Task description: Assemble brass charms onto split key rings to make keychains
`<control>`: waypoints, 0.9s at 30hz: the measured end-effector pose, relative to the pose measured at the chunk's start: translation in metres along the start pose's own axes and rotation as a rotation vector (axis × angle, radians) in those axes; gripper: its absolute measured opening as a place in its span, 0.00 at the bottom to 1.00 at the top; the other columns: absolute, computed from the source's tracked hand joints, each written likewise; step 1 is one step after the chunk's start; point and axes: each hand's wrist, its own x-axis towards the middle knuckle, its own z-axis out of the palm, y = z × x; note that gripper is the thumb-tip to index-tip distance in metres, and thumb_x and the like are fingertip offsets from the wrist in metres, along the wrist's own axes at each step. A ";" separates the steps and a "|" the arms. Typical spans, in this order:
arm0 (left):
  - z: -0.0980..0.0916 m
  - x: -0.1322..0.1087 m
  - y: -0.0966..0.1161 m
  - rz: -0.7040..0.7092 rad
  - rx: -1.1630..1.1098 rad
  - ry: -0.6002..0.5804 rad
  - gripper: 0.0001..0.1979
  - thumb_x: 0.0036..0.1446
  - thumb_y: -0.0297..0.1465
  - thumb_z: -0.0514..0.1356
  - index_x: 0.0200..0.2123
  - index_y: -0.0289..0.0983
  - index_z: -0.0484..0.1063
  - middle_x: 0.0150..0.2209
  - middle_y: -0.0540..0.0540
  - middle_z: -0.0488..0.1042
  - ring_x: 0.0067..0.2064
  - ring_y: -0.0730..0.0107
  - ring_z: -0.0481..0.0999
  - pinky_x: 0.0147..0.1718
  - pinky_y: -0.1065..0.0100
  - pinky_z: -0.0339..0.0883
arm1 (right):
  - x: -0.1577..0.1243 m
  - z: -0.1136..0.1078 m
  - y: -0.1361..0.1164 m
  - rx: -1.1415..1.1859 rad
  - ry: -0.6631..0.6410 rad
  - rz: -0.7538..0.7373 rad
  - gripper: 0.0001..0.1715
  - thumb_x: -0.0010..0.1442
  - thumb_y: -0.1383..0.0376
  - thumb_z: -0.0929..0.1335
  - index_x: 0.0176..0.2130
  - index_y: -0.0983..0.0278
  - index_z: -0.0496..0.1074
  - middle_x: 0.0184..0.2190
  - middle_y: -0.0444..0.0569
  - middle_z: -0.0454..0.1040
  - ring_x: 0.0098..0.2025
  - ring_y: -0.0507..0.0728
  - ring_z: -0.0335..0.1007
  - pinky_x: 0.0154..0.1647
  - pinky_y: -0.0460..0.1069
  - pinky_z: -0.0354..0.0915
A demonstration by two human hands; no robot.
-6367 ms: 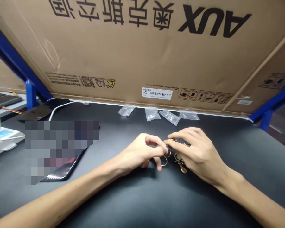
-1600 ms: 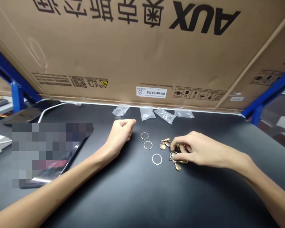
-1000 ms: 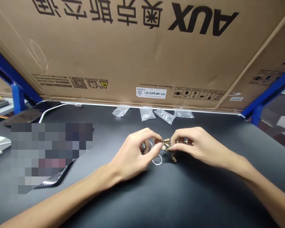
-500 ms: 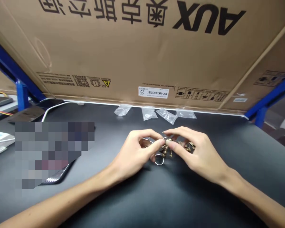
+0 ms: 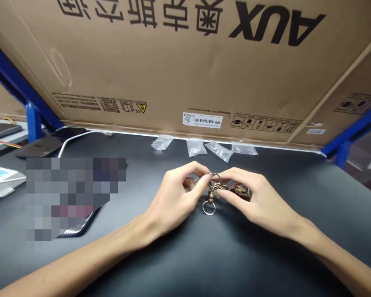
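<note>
My left hand (image 5: 176, 194) and my right hand (image 5: 250, 194) meet at the middle of the dark bench top (image 5: 179, 264). Their fingertips pinch a small brass charm (image 5: 214, 190), with a silver split ring (image 5: 214, 178) showing at its top. A second silver ring (image 5: 209, 208) sits just below the charm, and I cannot tell whether it touches the charm. Another ring (image 5: 192, 178) is partly hidden behind my left fingers. More brass charms (image 5: 241, 190) lie beside my right fingers, partly covered by them.
Several clear plastic bags (image 5: 194, 147) lie along the far bench edge, below a large cardboard carton (image 5: 185, 62) on blue shelf supports (image 5: 34, 122). A white cable (image 5: 80, 137) and a dark phone (image 5: 77, 233) lie on the left, partly pixelated.
My hands have shifted slightly, and the charm is now upright between my fingertips with the split ring on top. The view has also moved slightly.
</note>
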 end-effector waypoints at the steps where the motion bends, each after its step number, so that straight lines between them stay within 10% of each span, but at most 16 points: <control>1: 0.000 0.000 0.000 0.007 0.005 0.009 0.09 0.63 0.37 0.58 0.36 0.38 0.74 0.26 0.52 0.74 0.21 0.76 0.67 0.21 0.74 0.62 | 0.000 0.001 0.000 -0.009 -0.017 0.004 0.10 0.66 0.59 0.66 0.43 0.58 0.77 0.42 0.46 0.79 0.41 0.56 0.75 0.43 0.50 0.69; 9: -0.002 0.002 -0.007 0.239 -0.012 -0.001 0.07 0.65 0.30 0.56 0.41 0.38 0.75 0.37 0.48 0.75 0.30 0.76 0.72 0.26 0.75 0.66 | -0.002 0.004 -0.002 0.048 -0.006 -0.049 0.22 0.64 0.60 0.68 0.57 0.57 0.70 0.53 0.50 0.75 0.49 0.59 0.73 0.50 0.54 0.70; 14: 0.001 0.000 -0.010 0.450 -0.001 -0.014 0.10 0.66 0.25 0.55 0.40 0.38 0.77 0.36 0.46 0.72 0.33 0.75 0.73 0.28 0.75 0.68 | -0.003 0.007 -0.005 0.048 -0.077 -0.075 0.08 0.64 0.63 0.69 0.43 0.58 0.76 0.45 0.47 0.78 0.44 0.56 0.73 0.49 0.51 0.68; 27: 0.001 0.000 -0.008 0.420 0.017 0.131 0.07 0.63 0.26 0.59 0.41 0.38 0.78 0.36 0.48 0.75 0.31 0.76 0.72 0.25 0.74 0.64 | -0.007 0.004 -0.005 0.057 0.054 -0.033 0.15 0.65 0.62 0.66 0.51 0.58 0.73 0.51 0.48 0.76 0.49 0.58 0.73 0.52 0.53 0.67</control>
